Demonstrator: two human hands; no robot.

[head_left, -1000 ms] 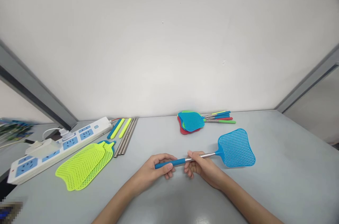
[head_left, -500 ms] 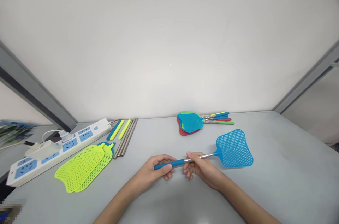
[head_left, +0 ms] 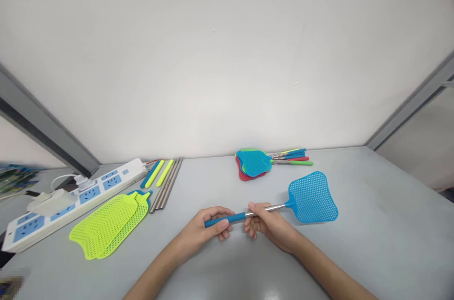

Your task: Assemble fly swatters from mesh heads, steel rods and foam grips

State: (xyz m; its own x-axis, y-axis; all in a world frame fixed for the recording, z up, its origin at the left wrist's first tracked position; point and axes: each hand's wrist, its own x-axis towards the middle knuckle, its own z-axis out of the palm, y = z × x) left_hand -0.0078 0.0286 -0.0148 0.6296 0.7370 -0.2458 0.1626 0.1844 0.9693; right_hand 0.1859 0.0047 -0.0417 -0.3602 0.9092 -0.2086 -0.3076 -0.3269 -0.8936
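A blue fly swatter lies across both my hands, its perforated head to the right and its handle to the left. My left hand is closed around the blue grip, thumb along the near side. My right hand grips the silver metal rod between the grip and the head. Farther back is a pile of fly swatters with blue, red and green heads, their handles pointing right.
Yellow-green swatter heads lie stacked at the left, with a blue one partly beneath. Beside them are metal tubes, yellow grips and a blue grip. A white power strip with plugs runs along the left. A wall stands behind.
The whole view has shifted slightly. Both hands keep their hold on the blue fly swatter, with no clear change in its position between them.
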